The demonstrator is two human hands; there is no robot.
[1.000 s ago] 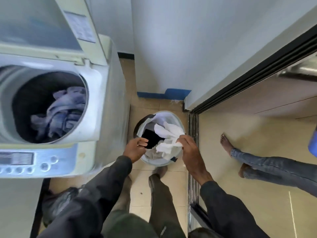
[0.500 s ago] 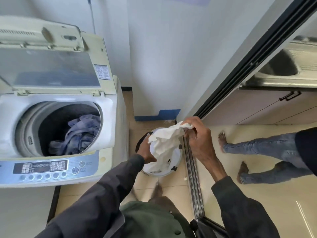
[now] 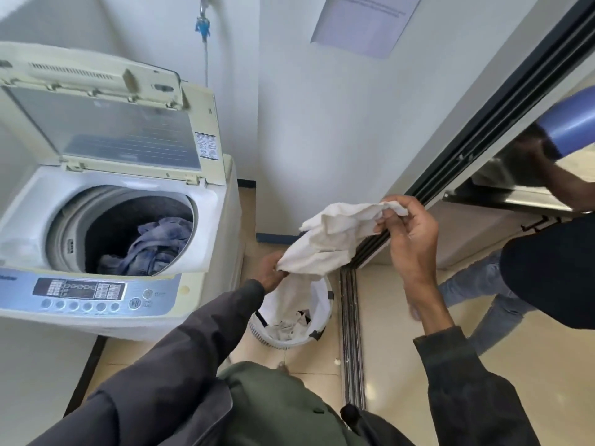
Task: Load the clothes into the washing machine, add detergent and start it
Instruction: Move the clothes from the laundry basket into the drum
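Head view, both hands holding white garment (image 3: 328, 239)

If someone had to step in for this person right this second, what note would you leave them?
Left hand grips the lower end of the white garment; right hand pinches its upper end.
The garment hangs above the laundry basket, which holds a few more light pieces.
Washing machine: lid up, bluish clothes in the drum.
Done: part of the load is in.
Left: drop in the garment and the rest, add detergent (none in view), shut the lid, start.
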